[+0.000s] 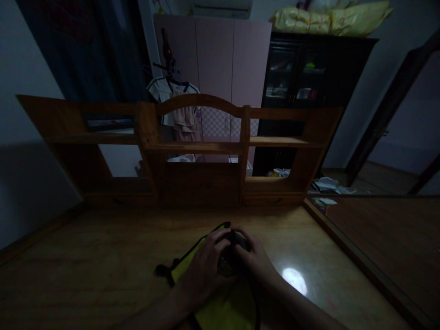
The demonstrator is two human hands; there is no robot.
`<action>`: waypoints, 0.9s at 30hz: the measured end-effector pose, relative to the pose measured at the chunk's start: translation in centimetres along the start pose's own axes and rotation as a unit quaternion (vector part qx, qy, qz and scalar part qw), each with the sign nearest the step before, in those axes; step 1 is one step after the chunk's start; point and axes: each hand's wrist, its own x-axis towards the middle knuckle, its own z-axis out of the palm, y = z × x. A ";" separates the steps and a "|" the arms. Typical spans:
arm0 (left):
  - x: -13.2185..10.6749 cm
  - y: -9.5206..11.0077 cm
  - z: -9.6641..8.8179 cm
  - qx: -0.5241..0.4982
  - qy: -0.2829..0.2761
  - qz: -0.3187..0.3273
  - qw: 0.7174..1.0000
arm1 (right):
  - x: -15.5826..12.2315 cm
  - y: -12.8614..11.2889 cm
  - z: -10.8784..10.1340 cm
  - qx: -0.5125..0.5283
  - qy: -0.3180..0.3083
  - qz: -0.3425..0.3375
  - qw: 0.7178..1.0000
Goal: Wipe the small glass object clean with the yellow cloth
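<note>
Both hands meet over a small dark round object [229, 261] low in the middle of the view. My left hand [205, 268] curls round its left side with the fingers bent over the top. From the right, my right hand [256, 260] presses against the same object, fingers closed on it. The room is dim and I cannot make out what the object is. Under the hands lies a yellow cloth bag [225, 307] with black trim and a black strap, flat on the wooden desk [103, 266].
A wooden shelf unit [192, 151] stands at the back of the desk, with something flat on its upper left shelf. Behind it are a pink wardrobe [233, 64], hanging clothes and a dark glass cabinet [309, 78]. A light glare shows on the desk at right.
</note>
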 end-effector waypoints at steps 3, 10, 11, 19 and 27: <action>-0.1 -0.2 0.0 -0.019 -0.003 -0.011 1.000 | 0.1 0.1 0.0 -0.022 0.011 0.003 1.000; -0.2 0.2 0.3 -0.037 -0.006 -0.056 0.998 | -0.1 -0.1 0.2 -0.081 0.058 0.013 0.995; -0.1 0.4 0.2 -0.031 -0.010 -0.062 0.998 | -0.1 -0.2 0.2 -0.089 0.062 0.014 0.994; 0.0 0.7 0.1 0.011 -0.025 -0.094 0.995 | -0.3 -0.2 0.2 -0.133 0.046 -0.002 0.990; 0.0 0.0 0.4 0.021 -0.028 -0.062 0.997 | -0.3 -0.1 0.0 -0.145 0.031 -0.001 0.989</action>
